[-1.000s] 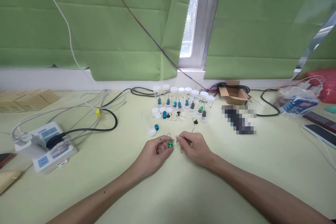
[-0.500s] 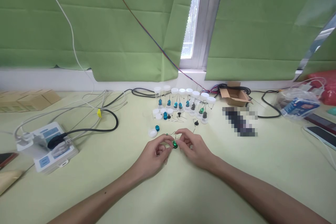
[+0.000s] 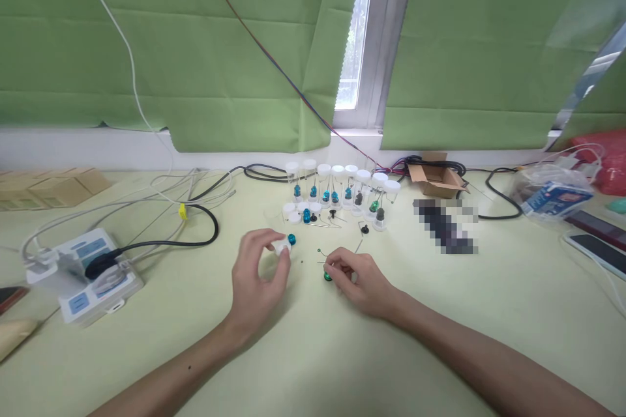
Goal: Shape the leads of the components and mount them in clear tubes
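Green spool (image 3: 327, 276) well in from far edge of counter (image 3: 313, 365), now with my right hand (image 3: 364, 280) alone, fingers pinched closed on it. My left hand (image 3: 257, 273) just left it, now half-curled round white cap (image 3: 281, 245); work split between two spots.

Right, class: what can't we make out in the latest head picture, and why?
Everything here is in the head view:
Green piece: partly hidden by the right hand; whether gripped is unclear.
White cap: rim partly covered by the left hand.
Dark speck: too small to identify.
Pixelated patch: masks whatever lies beneath.
Red object: cut off by the right edge.
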`<state>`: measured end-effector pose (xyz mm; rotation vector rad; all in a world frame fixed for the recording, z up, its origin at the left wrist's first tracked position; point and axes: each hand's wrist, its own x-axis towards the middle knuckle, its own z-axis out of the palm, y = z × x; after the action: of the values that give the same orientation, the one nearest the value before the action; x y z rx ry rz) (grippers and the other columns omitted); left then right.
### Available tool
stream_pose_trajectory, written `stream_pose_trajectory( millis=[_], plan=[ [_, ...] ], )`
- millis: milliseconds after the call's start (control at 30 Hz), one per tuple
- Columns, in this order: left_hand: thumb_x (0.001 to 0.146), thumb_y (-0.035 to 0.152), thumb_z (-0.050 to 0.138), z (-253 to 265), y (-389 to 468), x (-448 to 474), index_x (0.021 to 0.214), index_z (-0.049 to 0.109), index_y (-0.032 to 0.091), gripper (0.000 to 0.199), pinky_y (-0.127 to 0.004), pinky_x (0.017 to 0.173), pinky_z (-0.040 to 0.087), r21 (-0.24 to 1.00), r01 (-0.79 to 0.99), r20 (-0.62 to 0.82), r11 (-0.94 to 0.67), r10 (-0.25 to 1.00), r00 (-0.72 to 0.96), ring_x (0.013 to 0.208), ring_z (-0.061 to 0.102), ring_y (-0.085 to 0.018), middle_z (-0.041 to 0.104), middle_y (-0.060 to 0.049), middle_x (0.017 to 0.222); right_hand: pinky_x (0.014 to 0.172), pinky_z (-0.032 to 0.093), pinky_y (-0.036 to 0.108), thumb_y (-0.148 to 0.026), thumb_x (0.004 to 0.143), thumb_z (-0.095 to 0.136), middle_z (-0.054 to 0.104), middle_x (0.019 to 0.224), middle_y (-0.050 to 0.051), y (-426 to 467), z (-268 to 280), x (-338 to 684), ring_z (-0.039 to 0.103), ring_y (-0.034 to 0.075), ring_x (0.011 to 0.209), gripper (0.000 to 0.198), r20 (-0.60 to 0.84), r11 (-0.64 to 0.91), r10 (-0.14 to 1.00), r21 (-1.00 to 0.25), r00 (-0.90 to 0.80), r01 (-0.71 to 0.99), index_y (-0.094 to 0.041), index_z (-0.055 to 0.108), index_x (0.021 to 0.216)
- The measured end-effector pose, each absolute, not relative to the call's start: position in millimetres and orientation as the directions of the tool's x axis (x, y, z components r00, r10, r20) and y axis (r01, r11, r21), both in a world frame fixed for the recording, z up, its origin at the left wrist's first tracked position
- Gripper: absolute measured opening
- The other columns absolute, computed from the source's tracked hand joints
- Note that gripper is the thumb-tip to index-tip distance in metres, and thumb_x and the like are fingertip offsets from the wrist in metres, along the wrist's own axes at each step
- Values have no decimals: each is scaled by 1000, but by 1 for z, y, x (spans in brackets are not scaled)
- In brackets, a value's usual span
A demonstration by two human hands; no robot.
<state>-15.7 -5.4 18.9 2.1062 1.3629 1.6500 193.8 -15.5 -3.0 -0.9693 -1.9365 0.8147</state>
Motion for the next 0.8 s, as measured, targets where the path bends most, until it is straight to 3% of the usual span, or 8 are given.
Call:
stream_pose_trajectory(
  millis=[133,333,533,800],
  plan=[
    [79,25,69,20,5,-20,123,48,25,48,-43,95,47,596,596,739,-538,657,-146,115,51,-27,52,-9,121,58,39,25,-31,98,46,59,66,0,-16,-3,194,48,13,56,16,390,517,838,-792,-382,324,-21,55,88],
    [73,34,78,13,16,-20,128,43,29,65,-45,99,47,793,444,541,-418,817,-197,124,49,-27,49,-8,134,58,40,25,-27,98,47,62,68,0,-16,-4,193,48,13,55,13,412,541,826,-772,-384,335,-21,54,88],
    [78,36,74,6,24,-21,113,48,26,45,-40,94,49,900,317,356,-300,925,-136,114,57,-23,58,-7,118,58,40,24,-26,97,48,61,67,0,-16,-3,193,47,12,55,13,426,551,821,-763,-379,338,-21,55,87],
    [84,36,66,3,24,-23,93,53,22,21,-36,86,50,869,378,366,-318,929,-59,93,61,-20,59,-2,95,57,39,22,-23,96,49,61,67,-1,-16,-5,193,47,10,55,12,456,575,808,-751,-373,326,-20,55,87]
  ],
)
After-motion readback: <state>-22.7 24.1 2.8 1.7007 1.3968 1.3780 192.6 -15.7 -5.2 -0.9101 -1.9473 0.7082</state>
